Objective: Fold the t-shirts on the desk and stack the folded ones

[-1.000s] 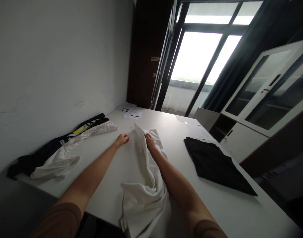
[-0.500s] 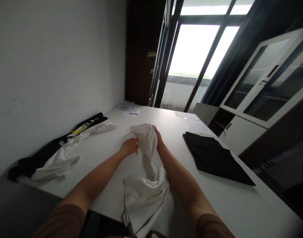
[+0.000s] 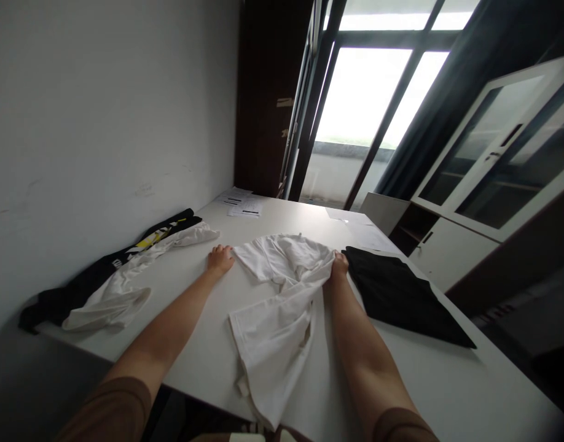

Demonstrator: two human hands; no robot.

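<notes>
A white T-shirt (image 3: 282, 307) lies crumpled and partly spread in the middle of the table, its near end reaching the front edge. My left hand (image 3: 220, 260) is closed at the shirt's far left corner, which looks like a sleeve end, with the fingers curled around its tip. On the other side, my right hand (image 3: 340, 265) grips the bunched cloth at the shirt's right edge. Between both hands the fabric is stretched wide, with folds near the right. The right hand is close to a folded black cloth (image 3: 406, 294).
Along the wall lie a black garment with a yellow print (image 3: 79, 288) and a rumpled white garment (image 3: 111, 304). Paper sheets (image 3: 245, 206) rest at the table's (image 3: 448, 380) far left, and more papers (image 3: 365, 233) at the far right. White cabinets (image 3: 475, 239) stand beyond.
My hands have moved apart, left hand leftward and right hand rightward. The bunched upper part of the shirt has been spread out between them, and its lower part has straightened.
</notes>
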